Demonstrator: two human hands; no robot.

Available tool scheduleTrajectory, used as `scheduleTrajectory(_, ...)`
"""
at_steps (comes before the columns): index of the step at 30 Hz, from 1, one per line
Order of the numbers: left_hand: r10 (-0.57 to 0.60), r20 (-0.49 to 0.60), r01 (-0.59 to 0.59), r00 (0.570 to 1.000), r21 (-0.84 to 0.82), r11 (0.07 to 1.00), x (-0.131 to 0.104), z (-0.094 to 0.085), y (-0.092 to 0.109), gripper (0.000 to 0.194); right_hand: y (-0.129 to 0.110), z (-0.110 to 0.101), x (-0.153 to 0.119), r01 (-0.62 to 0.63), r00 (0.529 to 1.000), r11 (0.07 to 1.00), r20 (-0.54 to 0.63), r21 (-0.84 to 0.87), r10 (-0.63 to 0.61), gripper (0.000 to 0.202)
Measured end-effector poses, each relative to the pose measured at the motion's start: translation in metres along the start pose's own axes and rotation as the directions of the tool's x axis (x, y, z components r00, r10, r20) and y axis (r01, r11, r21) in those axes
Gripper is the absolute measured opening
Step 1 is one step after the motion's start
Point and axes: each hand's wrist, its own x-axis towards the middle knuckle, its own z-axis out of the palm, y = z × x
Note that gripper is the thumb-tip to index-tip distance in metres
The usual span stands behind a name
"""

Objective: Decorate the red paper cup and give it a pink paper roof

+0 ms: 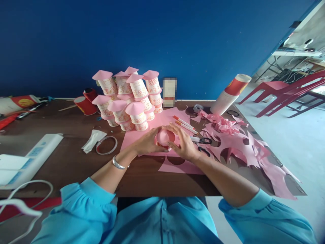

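Between my two hands is a paper cup tower with a pink cone roof (pixel 166 137), seen mostly from above. My left hand (pixel 149 140) is curved around its left side. From the right, my right hand (pixel 185 145) closes on it with fingertips at the roof's far edge and thumb at the near edge. Most of the cup under the roof is hidden. Beneath lies a pink paper sheet (pixel 166 118). Several stacked paper cup towers (pixel 137 88) with pink cone roofs and red-orange drawings stand behind my left hand. Markers (pixel 186 124) and black-handled scissors (pixel 205 141) lie beside my right hand.
Pink paper scraps (pixel 238 145) cover the table's right side, near a leaning stack of cups (pixel 230 96). Left are a tape roll (pixel 106 145), a crumpled white wrapper (pixel 93 140), a red cup (pixel 85 105) and a white power strip (pixel 42 156). A blue wall (pixel 162 40) rises behind.
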Motion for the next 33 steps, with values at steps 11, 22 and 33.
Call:
scheduleTrajectory(11,0.141,-0.122,-0.137,0.982,0.037,0.99,0.002,0.03,-0.019,0.067,-0.013,0.004,0.008,-0.11,0.994,0.994,0.016,0.003,0.11,0.072)
scheduleTrajectory(22,0.214,-0.113,-0.215,0.97,0.001,0.977,0.004,0.028,-0.018,0.065,-0.02,0.007,0.01,-0.179,0.984,0.983,0.0,0.05,0.179,0.076)
scheduleTrajectory(33,0.178,-0.074,-0.179,0.981,0.002,0.984,0.002,0.03,-0.025,0.069,-0.021,0.01,0.012,-0.141,0.99,0.99,-0.016,0.006,0.141,0.077)
